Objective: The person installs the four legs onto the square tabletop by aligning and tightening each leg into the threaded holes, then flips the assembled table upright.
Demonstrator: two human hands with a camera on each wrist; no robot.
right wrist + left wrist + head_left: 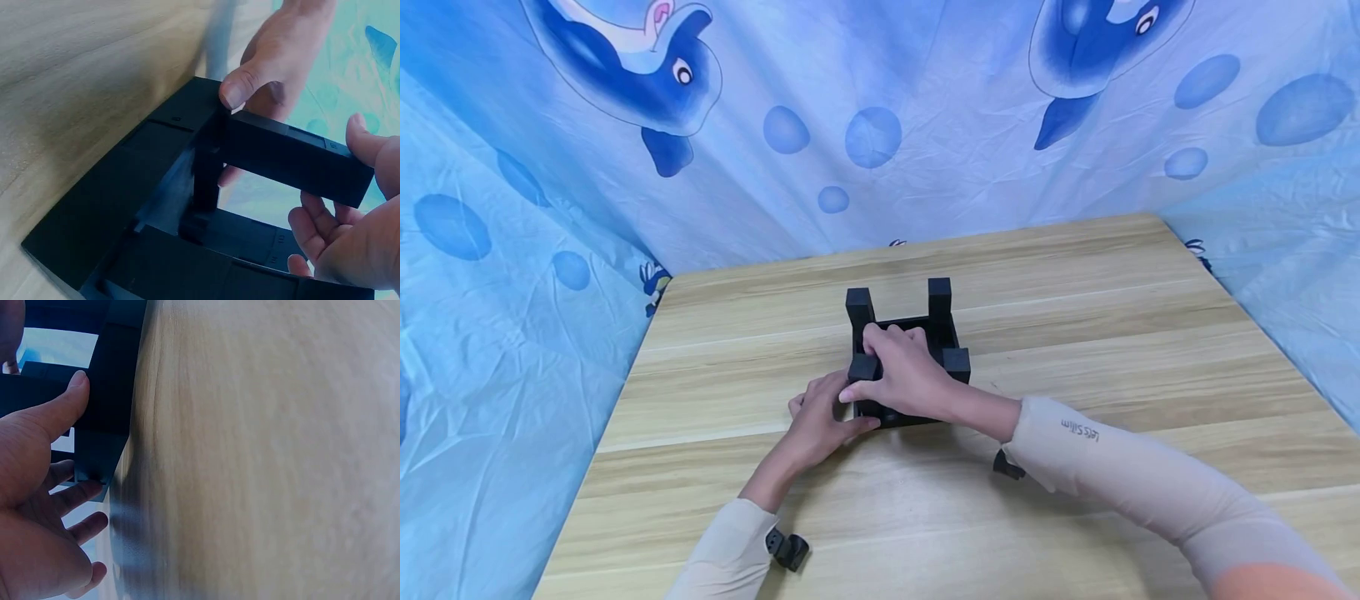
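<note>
A square black frame [908, 420] lies on the table with several upright block-like legs at its corners, like a small upturned stool. My right hand [914, 375] reaches across it and grips the near-left leg [294, 150], thumb on one side and fingers on the other. At the frame's near-left corner, my left hand [822, 423] holds on at the base of that same leg. Its thumb [72, 394] presses one face of the corner, while its fingers lie along the other side. The right hand partly hides the frame's inside in the head view.
The frame sits on a wide wood-grain table [1112, 333]. A blue curtain [940, 167] printed with dolphins and bubbles hangs behind and at both sides. Small black devices sit at the left wrist [787, 550] and the right wrist [1008, 465].
</note>
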